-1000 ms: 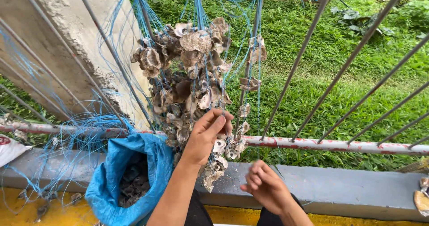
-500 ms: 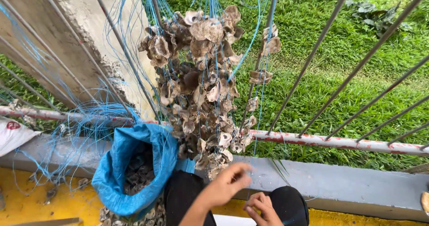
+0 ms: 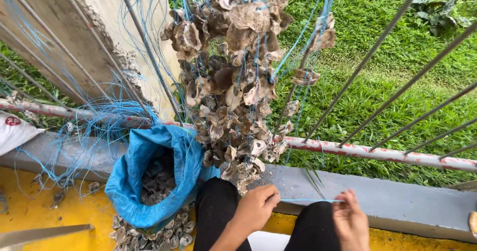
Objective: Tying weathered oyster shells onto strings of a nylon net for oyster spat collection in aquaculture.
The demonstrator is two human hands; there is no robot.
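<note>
**Stretching a blue line below the shell cluster**

Holding a thin blue line (image 3: pixel 310 200) taut between them, the two hands sit just below the big cluster of oyster shells (image 3: pixel 238 82) that hangs on blue strings from the railing. The left hand (image 3: pixel 256 209) is curled shut, pinching one end of the line between thumb and fingers. The right hand (image 3: pixel 350 220) closes its fingertips on the other end, and the line runs nearly level from one hand to the other, in front of the grey kerb (image 3: pixel 397 201). The hands are apart, each over a knee in black trousers (image 3: pixel 218 206).

The line itself is pale blue, very fine and straight, the same colour as the strings threaded through the cluster. The shells are brown, grey and cream, ragged-edged and bunched tightly together.

Left of the cluster's lower end, a blue plastic sack (image 3: pixel 149 176) stands open, dark shells showing inside, with more loose shells (image 3: pixel 149 233) on the yellow floor at its foot. Further left of the cluster, at the frame's edge, lies a white bag (image 3: pixel 15 132) bearing a small red round mark.
</note>
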